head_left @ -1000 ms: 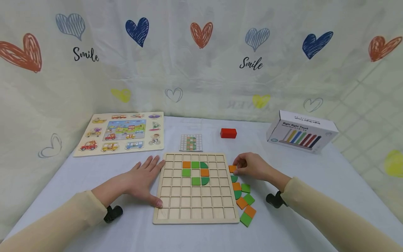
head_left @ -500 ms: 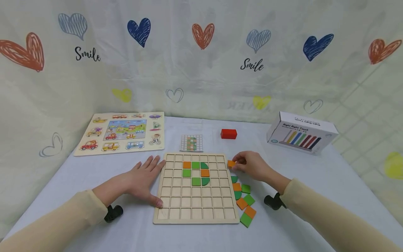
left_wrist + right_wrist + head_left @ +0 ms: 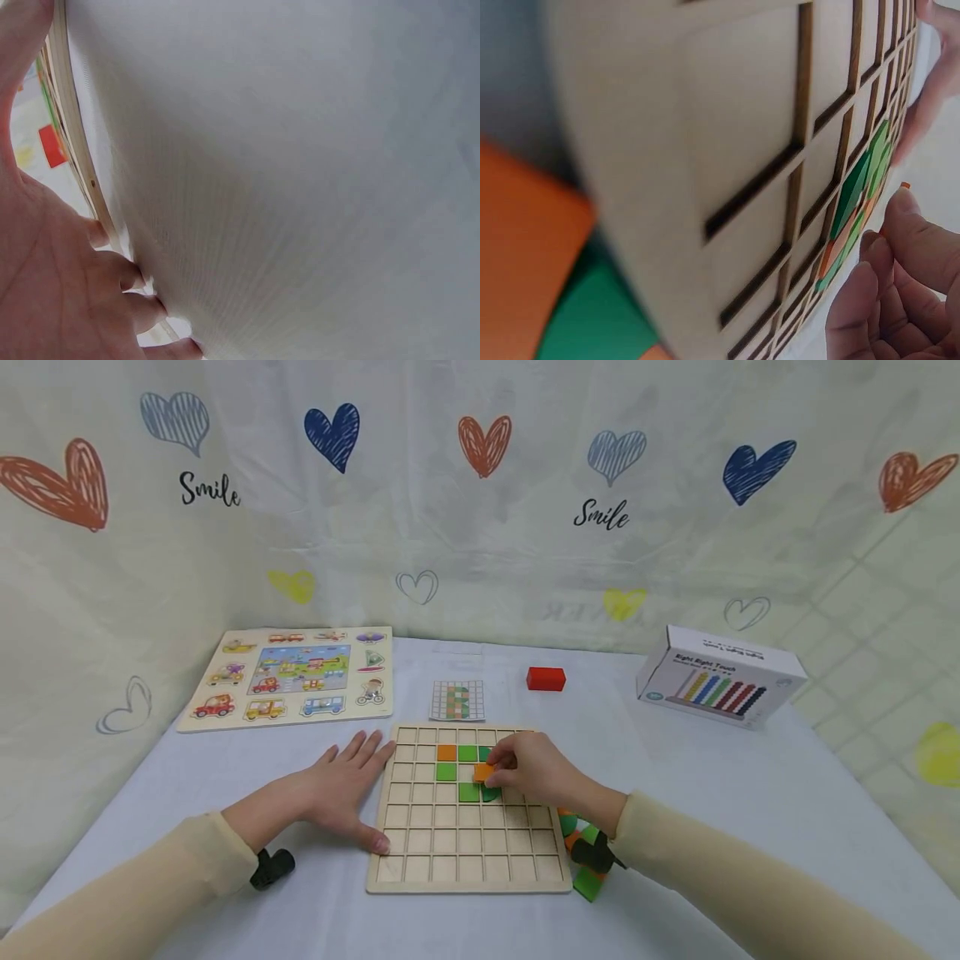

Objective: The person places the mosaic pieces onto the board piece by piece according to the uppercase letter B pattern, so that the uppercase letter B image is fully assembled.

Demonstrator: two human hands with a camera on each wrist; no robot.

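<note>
1. The left hand [image 3: 330,793] is spread by the wooden board's [image 3: 442,867] left edge, thumb on it, so that side is blocked.
2. The right hand [image 3: 543,772] and its sleeve [image 3: 720,860] block the way in from the right, above the loose tiles [image 3: 588,883].
3. A hand could slip in from the near edge.
4. Behind the board, a flat card [image 3: 457,700] lies low.
5. There is a wide gap between the red block [image 3: 546,679] and the white box [image 3: 720,677].

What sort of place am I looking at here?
Probably a tabletop play or filming setup: a wooden grid board and picture puzzle on a white-covered table, with a heart-print backdrop behind.
</note>
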